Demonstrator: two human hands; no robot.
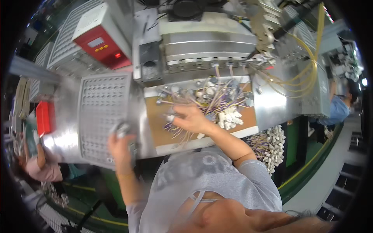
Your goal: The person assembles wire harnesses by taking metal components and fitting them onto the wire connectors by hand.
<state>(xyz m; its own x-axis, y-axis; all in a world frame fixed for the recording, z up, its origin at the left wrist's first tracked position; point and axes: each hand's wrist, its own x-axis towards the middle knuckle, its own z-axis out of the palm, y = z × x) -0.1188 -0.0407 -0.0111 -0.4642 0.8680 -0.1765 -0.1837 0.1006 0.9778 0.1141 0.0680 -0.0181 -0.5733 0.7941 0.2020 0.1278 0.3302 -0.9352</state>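
Note:
My left hand (121,149), blurred by motion, is over the near right part of a grey dimpled tray (83,116). Its fingers are closed round a small silvery rounded part (122,129), too smeared to name more exactly. Above the brown work board (155,134), my right hand (191,118) pinches what looks like a small whitish connector (170,117) at the left side of a wire pile. This pile of purple, white and yellow wire leads (217,101) has grey and white ends. White connectors (229,117) lie bunched at its near right.
A metal fixture (210,46) with a row of sockets stands behind the board. At the back left is a red-fronted control box (105,46); a red bin (44,116) sits far left. Yellow tubes (312,73) hang at right. More wire leads (272,149) hang below the table. Other people work at both sides.

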